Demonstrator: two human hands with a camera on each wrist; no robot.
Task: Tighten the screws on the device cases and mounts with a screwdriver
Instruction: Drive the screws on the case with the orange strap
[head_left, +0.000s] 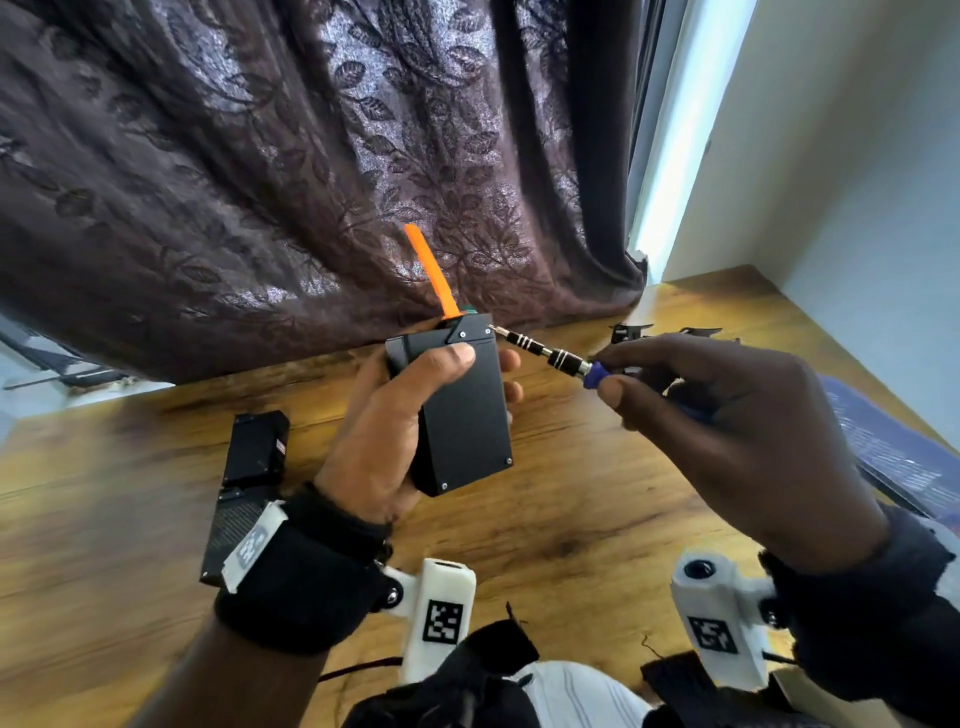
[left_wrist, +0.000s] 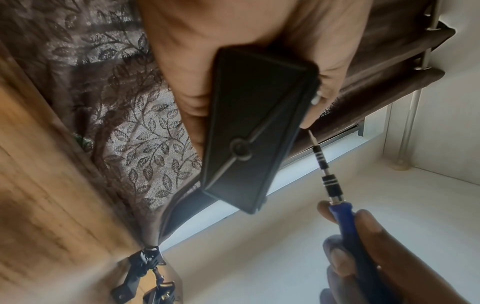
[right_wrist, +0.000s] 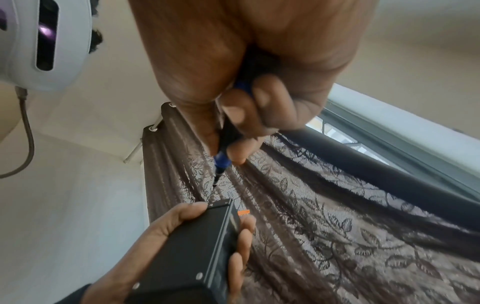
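My left hand (head_left: 415, 415) grips a black device case (head_left: 462, 410) upright above the wooden table (head_left: 571, 519), thumb across its front and fingers round its right edge. An orange strip (head_left: 431, 275) sticks up from the case's top. My right hand (head_left: 727, 415) pinches the blue handle of a screwdriver (head_left: 550, 355), whose black and silver shaft points left. Its tip sits at the case's upper right corner. In the left wrist view the screwdriver (left_wrist: 327, 176) tip ends just off the case (left_wrist: 254, 133) edge. The right wrist view shows the case (right_wrist: 197, 246) and screwdriver (right_wrist: 221, 164) from behind.
Two more black cases (head_left: 249, 488) lie on the table to the left. Small black mounts (head_left: 665, 332) sit at the back right near the dark patterned curtain (head_left: 311, 156). A dark blue mat (head_left: 893, 447) covers the table's right edge.
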